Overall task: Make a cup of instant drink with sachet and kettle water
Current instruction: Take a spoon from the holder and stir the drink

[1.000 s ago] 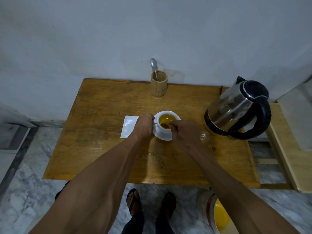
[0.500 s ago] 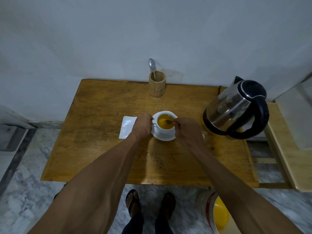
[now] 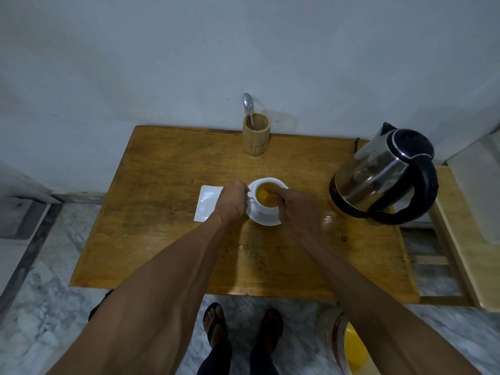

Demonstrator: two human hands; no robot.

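A white cup (image 3: 266,208) full of yellow-orange drink stands on a white saucer (image 3: 259,219) in the middle of the wooden table (image 3: 167,234). My left hand (image 3: 233,200) grips the cup's handle on its left side. My right hand (image 3: 293,209) is pinched over the cup's right rim, holding a small spoon that dips into the drink; the spoon is mostly hidden by my fingers. A white sachet (image 3: 207,203) lies flat just left of my left hand. The steel kettle (image 3: 378,174) with a black handle sits at the table's right edge.
A bamboo holder (image 3: 256,134) with a metal spoon (image 3: 248,104) stands at the table's back edge, against the wall. A lighter wooden bench (image 3: 465,239) adjoins the right side. A white tub with a yellow inside (image 3: 345,345) sits on the marble floor beside my feet.
My right hand has moved from the cup's near rim round to its right side, with the spoon circling in the drink. My left hand has stayed on the handle.
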